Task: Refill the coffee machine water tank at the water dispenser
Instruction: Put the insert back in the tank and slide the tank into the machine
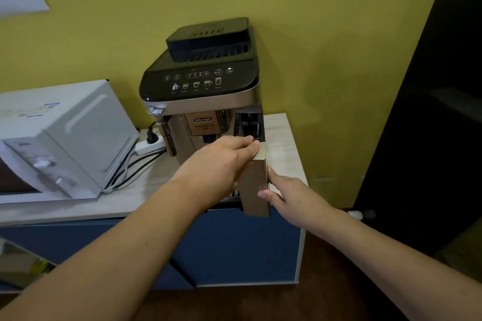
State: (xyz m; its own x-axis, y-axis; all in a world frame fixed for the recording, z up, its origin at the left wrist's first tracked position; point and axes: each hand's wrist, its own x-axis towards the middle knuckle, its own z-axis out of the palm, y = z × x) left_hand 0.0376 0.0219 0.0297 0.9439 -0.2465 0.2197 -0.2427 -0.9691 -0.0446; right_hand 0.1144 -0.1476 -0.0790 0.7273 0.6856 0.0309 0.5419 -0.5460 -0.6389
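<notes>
I find the work at an early stage. The cabinet top [280,135] carries the microwave [60,138] toward its left end and the coffee machine [200,101] toward its right end, standing back against the wall with its front at the near edge. The water tank [254,185] is partly out of the machine's right front side: its gold face panel stands proud of the body, and a dark open bay shows above and behind it, so I judge that extraction is begun but not finished. My left hand [221,164] is closed over the tank's top front corner, fingers hooked on the upper edge. My right hand [284,191] lies against the tank's right side with the thumb on the front panel, a loose steadying hold rather than a full clasp. No water dispenser is in view. Carrying, filling and reseating the tank all remain outstanding.
</notes>
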